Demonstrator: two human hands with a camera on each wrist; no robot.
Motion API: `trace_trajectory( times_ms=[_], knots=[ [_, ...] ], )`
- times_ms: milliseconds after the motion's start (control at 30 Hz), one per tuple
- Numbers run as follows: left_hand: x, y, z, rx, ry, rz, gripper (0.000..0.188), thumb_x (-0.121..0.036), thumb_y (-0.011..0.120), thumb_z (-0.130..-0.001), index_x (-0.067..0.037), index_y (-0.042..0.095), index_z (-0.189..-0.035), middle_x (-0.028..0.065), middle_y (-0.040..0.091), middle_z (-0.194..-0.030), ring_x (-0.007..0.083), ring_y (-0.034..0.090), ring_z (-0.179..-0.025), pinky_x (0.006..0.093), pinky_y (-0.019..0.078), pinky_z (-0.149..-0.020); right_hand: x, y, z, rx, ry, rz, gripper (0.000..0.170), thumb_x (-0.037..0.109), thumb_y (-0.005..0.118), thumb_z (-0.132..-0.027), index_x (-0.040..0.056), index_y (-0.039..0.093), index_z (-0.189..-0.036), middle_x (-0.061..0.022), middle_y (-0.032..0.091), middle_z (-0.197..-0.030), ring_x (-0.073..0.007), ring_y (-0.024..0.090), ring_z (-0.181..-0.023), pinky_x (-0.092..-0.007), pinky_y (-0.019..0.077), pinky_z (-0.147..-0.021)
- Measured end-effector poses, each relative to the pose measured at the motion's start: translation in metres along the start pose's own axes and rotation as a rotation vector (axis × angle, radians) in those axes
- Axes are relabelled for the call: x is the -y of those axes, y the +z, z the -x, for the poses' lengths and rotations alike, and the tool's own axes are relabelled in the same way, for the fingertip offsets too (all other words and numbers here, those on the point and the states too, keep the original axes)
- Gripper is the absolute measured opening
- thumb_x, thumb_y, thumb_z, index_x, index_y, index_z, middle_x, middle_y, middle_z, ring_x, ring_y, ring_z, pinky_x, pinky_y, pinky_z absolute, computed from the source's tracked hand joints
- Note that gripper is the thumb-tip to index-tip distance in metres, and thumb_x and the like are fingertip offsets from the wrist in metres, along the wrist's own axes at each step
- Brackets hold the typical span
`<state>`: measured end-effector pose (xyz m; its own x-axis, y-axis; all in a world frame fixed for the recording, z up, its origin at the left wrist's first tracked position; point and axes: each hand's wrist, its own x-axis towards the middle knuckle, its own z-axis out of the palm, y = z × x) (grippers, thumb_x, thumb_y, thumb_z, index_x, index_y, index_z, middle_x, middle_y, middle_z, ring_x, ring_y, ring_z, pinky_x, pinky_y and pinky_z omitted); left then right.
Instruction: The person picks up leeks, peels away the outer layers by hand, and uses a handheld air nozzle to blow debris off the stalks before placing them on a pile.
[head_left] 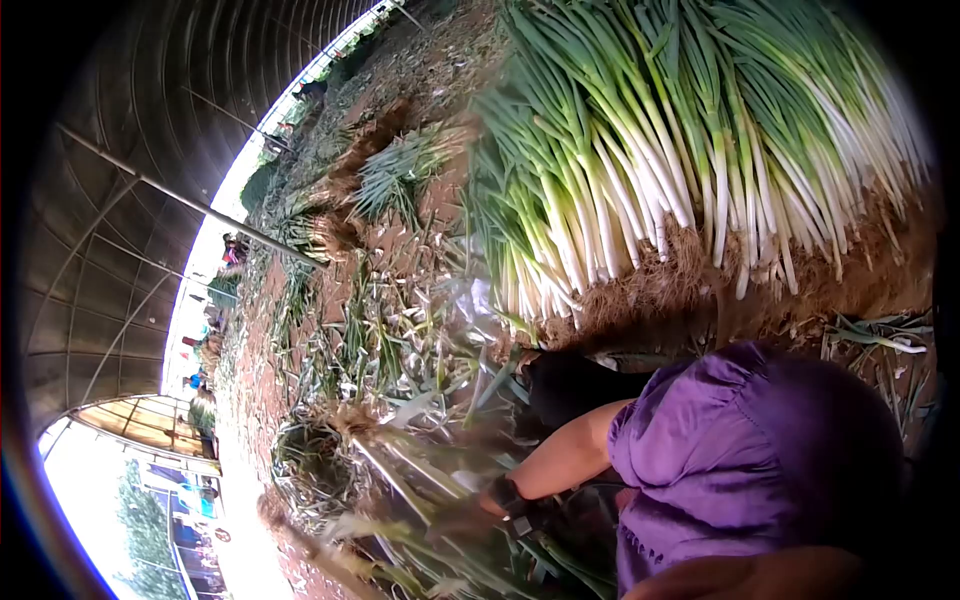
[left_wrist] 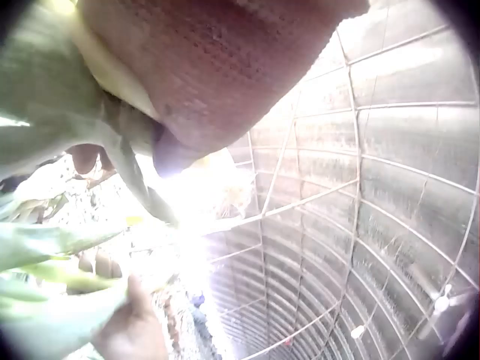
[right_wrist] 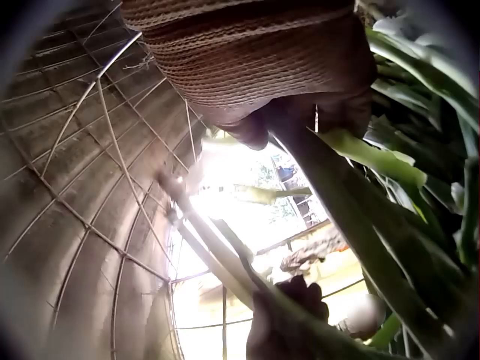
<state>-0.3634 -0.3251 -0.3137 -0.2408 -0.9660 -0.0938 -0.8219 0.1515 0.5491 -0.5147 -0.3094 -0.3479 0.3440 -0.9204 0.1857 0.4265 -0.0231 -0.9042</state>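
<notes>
In the left wrist view my gloved left hand (left_wrist: pixel 217 67) pinches a broad green onion leaf (left_wrist: pixel 45 105) between thumb and fingers. Below it my right hand (left_wrist: pixel 135 326) has its fingers curled round pale green leaves. The right wrist view has my gloved right hand (right_wrist: pixel 262 64) at the top, gripping long green leaves (right_wrist: pixel 337 202). Lower there, my left hand (right_wrist: pixel 289 322), in shadow, holds thin onion stalks (right_wrist: pixel 217 251) with roots at their upper left end. In the head view, stalks (head_left: pixel 400 480) are blurred beside a forearm (head_left: pixel 570 455) with a dark band.
A thick row of green onions (head_left: pixel 640 170) with white stems and brown roots lies at the upper right. Smaller bundles (head_left: pixel 400 180) and loose leaves cover the soil to the left. Purple cloth (head_left: pixel 700 470) fills the lower right. A ribbed tunnel roof (head_left: pixel 150 130) arches overhead.
</notes>
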Motion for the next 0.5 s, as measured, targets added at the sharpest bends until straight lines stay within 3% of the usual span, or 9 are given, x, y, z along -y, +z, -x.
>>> trace_trajectory(
  times_ms=[33, 67, 133, 167, 300, 333, 367, 467, 500],
  knots=[
    [-0.002, -0.001, 0.003, -0.007, -0.003, 0.020, 0.059, -0.051, 0.045, -0.103, 0.004, 0.066, -0.112, 0.0134, 0.068, -0.099, 0.0255, 0.064, -0.088, 0.0378, 0.0517, -0.078, 0.013, 0.000, 0.006, -0.034, 0.386, -0.387, 0.018, 0.023, 0.067, -0.088, 0.0061, 0.068, -0.095, -0.0066, 0.069, -0.080, -0.0188, 0.069, -0.086, -0.0351, 0.0540, -0.077],
    [-0.003, -0.002, 0.006, -0.015, -0.006, 0.044, 0.060, -0.051, 0.045, -0.103, 0.004, 0.065, -0.112, 0.0133, 0.068, -0.099, 0.0252, 0.063, -0.088, 0.0376, 0.0516, -0.078, 0.022, 0.004, 0.016, -0.077, 0.320, -0.283, 0.020, 0.029, 0.065, -0.090, 0.0096, 0.070, -0.086, -0.0007, 0.063, -0.066, -0.0162, 0.065, -0.069, -0.0339, 0.0519, -0.067],
    [-0.005, -0.005, 0.013, -0.024, -0.015, 0.084, 0.060, -0.051, 0.045, -0.103, 0.005, 0.065, -0.112, 0.0131, 0.068, -0.099, 0.0247, 0.063, -0.089, 0.0373, 0.0515, -0.078, 0.010, 0.015, 0.020, -0.018, -0.144, 0.074, 0.024, 0.031, 0.066, -0.090, 0.0084, 0.070, -0.083, -0.0008, 0.061, -0.066, -0.0157, 0.060, -0.062, -0.0344, 0.0490, -0.063],
    [-0.006, -0.006, 0.016, -0.030, -0.016, 0.103, 0.060, -0.051, 0.045, -0.103, 0.005, 0.065, -0.112, 0.0130, 0.068, -0.100, 0.0245, 0.063, -0.089, 0.0372, 0.0514, -0.079, 0.001, 0.028, 0.024, 0.016, -0.159, 0.150, 0.022, 0.028, 0.064, -0.090, 0.0074, 0.069, -0.085, -0.0032, 0.061, -0.067, -0.0181, 0.060, -0.062, -0.0357, 0.0487, -0.062],
    [0.000, -0.025, 0.040, -0.083, -0.016, 0.225, 0.060, -0.051, 0.044, -0.103, 0.005, 0.065, -0.113, 0.0126, 0.068, -0.101, 0.0234, 0.063, -0.090, 0.0365, 0.0511, -0.079, 0.086, 0.086, 0.057, 0.144, 0.184, 0.326, 0.015, 0.017, 0.059, -0.089, 0.0033, 0.064, -0.089, -0.0127, 0.063, -0.074, -0.0276, 0.058, -0.064, -0.0411, 0.0472, -0.060],
    [0.003, -0.034, 0.051, -0.102, -0.020, 0.253, 0.060, -0.051, 0.044, -0.103, 0.005, 0.065, -0.113, 0.0125, 0.068, -0.101, 0.0232, 0.062, -0.090, 0.0364, 0.0510, -0.079, 0.074, 0.090, 0.046, 0.175, -0.004, 0.595, 0.020, 0.021, 0.057, -0.088, 0.0018, 0.062, -0.084, -0.0120, 0.063, -0.073, -0.0271, 0.058, -0.064, -0.0422, 0.0465, -0.060],
    [0.007, -0.043, 0.064, -0.114, -0.027, 0.282, 0.060, -0.051, 0.044, -0.103, 0.005, 0.064, -0.113, 0.0124, 0.067, -0.101, 0.0229, 0.062, -0.090, 0.0362, 0.0509, -0.079, 0.057, 0.099, 0.039, 0.130, 0.075, 0.634, 0.023, 0.023, 0.055, -0.087, 0.0023, 0.065, -0.089, -0.0136, 0.067, -0.081, -0.0278, 0.063, -0.071, -0.0424, 0.0489, -0.064],
    [0.010, -0.062, 0.103, -0.141, -0.047, 0.383, 0.061, -0.051, 0.043, -0.104, 0.005, 0.064, -0.113, 0.0121, 0.067, -0.102, 0.0221, 0.062, -0.090, 0.0358, 0.0507, -0.080, 0.035, 0.094, 0.032, 0.112, 0.052, 0.637, 0.031, 0.024, 0.056, -0.084, -0.0029, 0.068, -0.094, -0.0184, 0.070, -0.090, -0.0311, 0.067, -0.083, -0.0424, 0.0513, -0.075],
    [-0.015, -0.064, 0.115, -0.067, -0.088, 0.518, 0.055, -0.047, 0.042, -0.106, 0.003, 0.060, -0.117, 0.0064, 0.060, -0.106, 0.0145, 0.054, -0.094, 0.0305, 0.0469, -0.081, 0.031, 0.094, 0.035, 0.121, 0.065, 0.632, 0.034, 0.024, 0.056, -0.083, -0.0046, 0.069, -0.095, -0.0200, 0.071, -0.093, -0.0322, 0.069, -0.087, -0.0424, 0.0521, -0.078]
  ],
)
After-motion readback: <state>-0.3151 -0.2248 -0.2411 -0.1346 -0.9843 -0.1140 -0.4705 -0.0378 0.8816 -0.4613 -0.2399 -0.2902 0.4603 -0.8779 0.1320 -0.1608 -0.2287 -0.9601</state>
